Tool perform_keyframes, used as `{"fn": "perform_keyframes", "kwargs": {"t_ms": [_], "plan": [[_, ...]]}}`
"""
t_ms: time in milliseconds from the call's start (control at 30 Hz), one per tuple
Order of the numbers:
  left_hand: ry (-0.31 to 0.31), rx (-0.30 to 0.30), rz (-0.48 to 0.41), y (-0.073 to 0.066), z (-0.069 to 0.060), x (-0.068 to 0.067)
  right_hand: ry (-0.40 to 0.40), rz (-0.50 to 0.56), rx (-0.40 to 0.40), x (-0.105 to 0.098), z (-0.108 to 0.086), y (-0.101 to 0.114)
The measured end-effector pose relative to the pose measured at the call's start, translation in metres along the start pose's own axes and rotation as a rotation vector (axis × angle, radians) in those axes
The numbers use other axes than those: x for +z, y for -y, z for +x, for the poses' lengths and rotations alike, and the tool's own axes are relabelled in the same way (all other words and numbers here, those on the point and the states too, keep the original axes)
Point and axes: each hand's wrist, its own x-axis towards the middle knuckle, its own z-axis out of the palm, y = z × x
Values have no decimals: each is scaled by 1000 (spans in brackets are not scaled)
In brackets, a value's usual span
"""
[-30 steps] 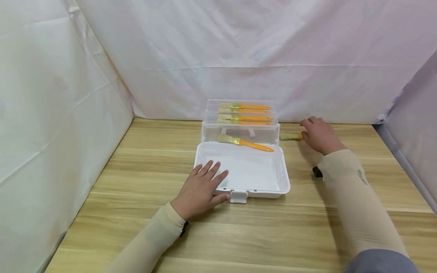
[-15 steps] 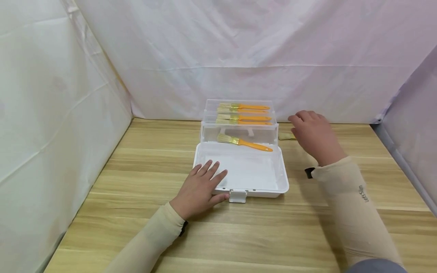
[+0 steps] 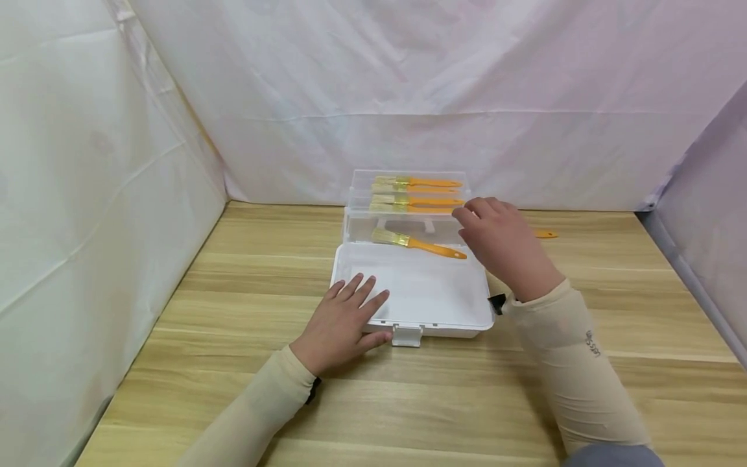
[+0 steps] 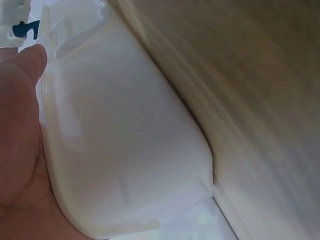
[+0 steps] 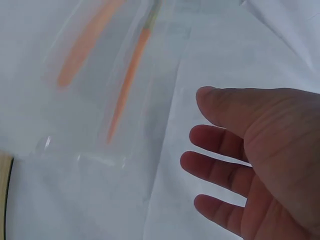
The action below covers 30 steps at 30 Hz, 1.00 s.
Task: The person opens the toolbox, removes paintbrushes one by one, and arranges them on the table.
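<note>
A white plastic box (image 3: pixel 420 285) with a raised clear lid and clear tiers (image 3: pixel 410 174) stands on the table. My left hand (image 3: pixel 338 324) rests on its front left rim, fingers spread and straight, thumb beside the front latch (image 3: pixel 406 335). In the left wrist view that thumb (image 4: pixel 31 60) lies along the rim. Above the box's right back corner hovers my right hand (image 3: pixel 504 243), fingers slightly bent, holding nothing. Loosely bent fingers (image 5: pixel 215 165) show in the right wrist view, apart from the clear tier. One paintbrush (image 3: pixel 428 247) lies slanted across the box's back part.
Several orange-handled paintbrushes (image 3: pixel 434 183) lie in the clear tiers. On the table right of the box, another paintbrush (image 3: pixel 546 233) shows only its handle end, the rest hidden behind the right hand. White cloth (image 3: pixel 408 97) hangs behind; more cloth (image 3: pixel 70 194) borders the left.
My right hand has moved left, from the paintbrush on the table to the box's right back corner. That brush stays on the table. The left hand has stayed on the rim.
</note>
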Motion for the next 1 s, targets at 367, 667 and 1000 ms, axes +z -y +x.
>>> {"fn": "perform_keyframes", "kwargs": {"t_ms": [367,667,1000], "plan": [[-1,-5,-3,1,0,1,48,6,-35,8,15,26],[-4,-1,3,1,1,2,213,-28,-41,25,25,39],[-23,4,0,0,1,1,329,13,-6,40,32,40]]}}
